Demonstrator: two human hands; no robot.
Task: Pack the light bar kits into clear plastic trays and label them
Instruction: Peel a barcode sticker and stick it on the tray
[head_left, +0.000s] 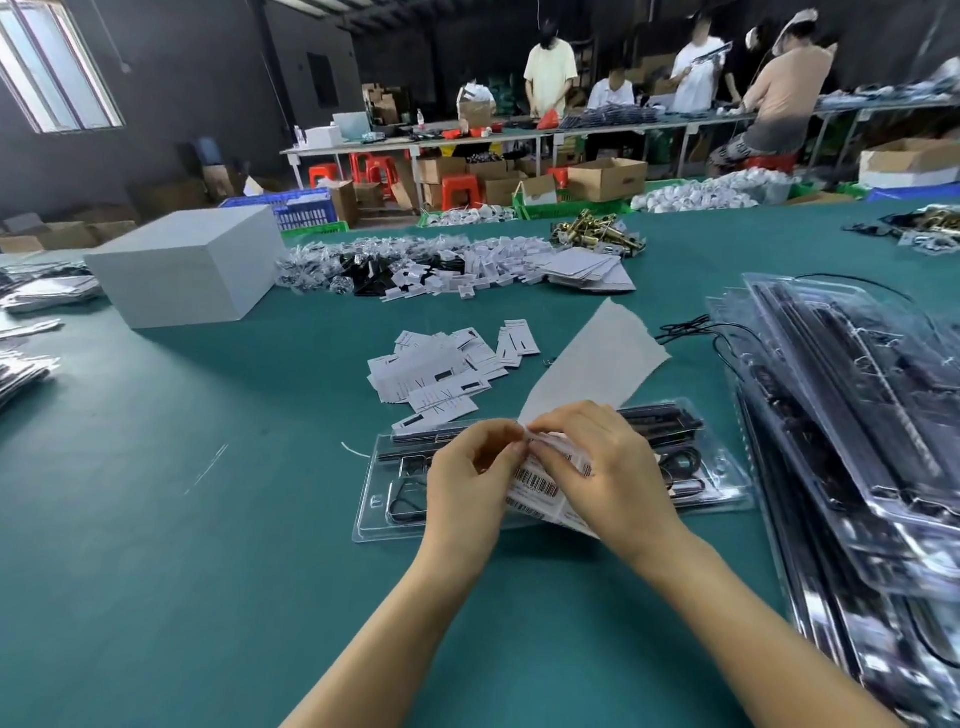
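Note:
A clear plastic tray (719, 480) holding black light bars and coiled cables lies on the green table in front of me. Above it both hands hold a sheet of barcode labels (537, 488). My left hand (470, 480) pinches the sheet's upper edge with thumb and fingertips. My right hand (605, 470) pinches a label at the same upper edge, fingers curled over the sheet. A white backing strip (597, 361) rises behind my hands. The sheet's right part is hidden under my right hand.
A tall stack of packed clear trays (852, 415) fills the right side. Loose printed cards (447, 369) lie just beyond the tray. A white box (192, 265) stands at the far left, with piles of small parts (415, 265) behind. Several people work at distant tables.

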